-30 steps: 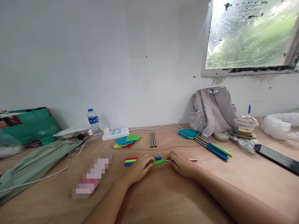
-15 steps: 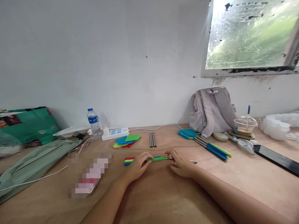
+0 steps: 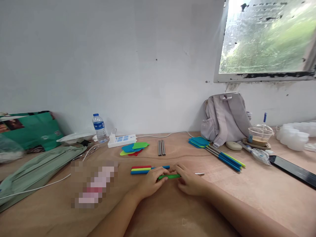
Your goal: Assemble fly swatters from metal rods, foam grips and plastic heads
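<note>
A green handle [image 3: 170, 176] lies level just above or on the table, between my two hands. My left hand [image 3: 154, 179] is closed around its left end. My right hand [image 3: 187, 179] grips its right end, and a thin metal rod [image 3: 199, 173] sticks out past that hand on the right. How rod and handle meet is hidden by my fingers. Beyond my left hand lie red [image 3: 140, 167], yellow [image 3: 140, 169] and blue handles [image 3: 140, 172] side by side. Several short metal tubes [image 3: 161, 148] rest farther back.
Loose coloured swatter heads [image 3: 134, 149] lie at the left, by a white power strip [image 3: 122, 141]. Blue-headed fly swatters [image 3: 217, 153] lie right, before a backpack [image 3: 225, 118]. A bottle [image 3: 99, 128], drink cup [image 3: 260, 135], black phone-like slab [image 3: 293, 171] and green cloth [image 3: 41, 171] stand or lie around.
Both hands have drawn closer together and a little toward me. My right hand has moved left onto the green handle, covering the rod's near part that showed before.
</note>
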`<state>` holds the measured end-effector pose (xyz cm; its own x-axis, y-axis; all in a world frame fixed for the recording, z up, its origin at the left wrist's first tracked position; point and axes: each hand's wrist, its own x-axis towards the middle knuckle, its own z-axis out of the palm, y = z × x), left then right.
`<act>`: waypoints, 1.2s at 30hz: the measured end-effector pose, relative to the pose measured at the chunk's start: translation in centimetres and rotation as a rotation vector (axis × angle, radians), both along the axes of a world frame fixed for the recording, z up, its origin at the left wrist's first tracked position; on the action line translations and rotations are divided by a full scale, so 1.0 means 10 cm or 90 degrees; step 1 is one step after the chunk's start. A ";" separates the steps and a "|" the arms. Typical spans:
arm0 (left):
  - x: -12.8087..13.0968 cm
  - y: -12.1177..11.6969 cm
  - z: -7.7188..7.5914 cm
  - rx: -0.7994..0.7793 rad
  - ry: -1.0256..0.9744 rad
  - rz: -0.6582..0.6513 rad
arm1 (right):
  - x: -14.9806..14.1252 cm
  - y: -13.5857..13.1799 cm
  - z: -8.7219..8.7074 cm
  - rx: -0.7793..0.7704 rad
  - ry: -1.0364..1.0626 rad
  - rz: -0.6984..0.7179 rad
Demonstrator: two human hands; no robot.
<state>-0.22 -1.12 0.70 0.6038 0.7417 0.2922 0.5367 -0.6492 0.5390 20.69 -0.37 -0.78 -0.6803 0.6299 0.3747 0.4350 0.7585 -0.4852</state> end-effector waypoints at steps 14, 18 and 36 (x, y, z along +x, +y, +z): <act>-0.19 0.07 0.03 0.061 0.097 0.075 | 0.24 0.22 0.00 0.039 -0.169 -0.192; -0.16 0.04 0.01 0.050 0.096 0.069 | 0.20 0.17 0.01 0.070 -0.136 -0.195; 0.01 -0.11 0.08 -0.013 0.094 0.039 | -0.03 -0.02 0.00 0.062 -0.026 -0.387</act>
<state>-0.10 -2.25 1.46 0.5929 0.7831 0.1880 0.6488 -0.6027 0.4644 20.35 -0.59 -0.74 -0.2245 0.8741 0.4308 0.8204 0.4081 -0.4005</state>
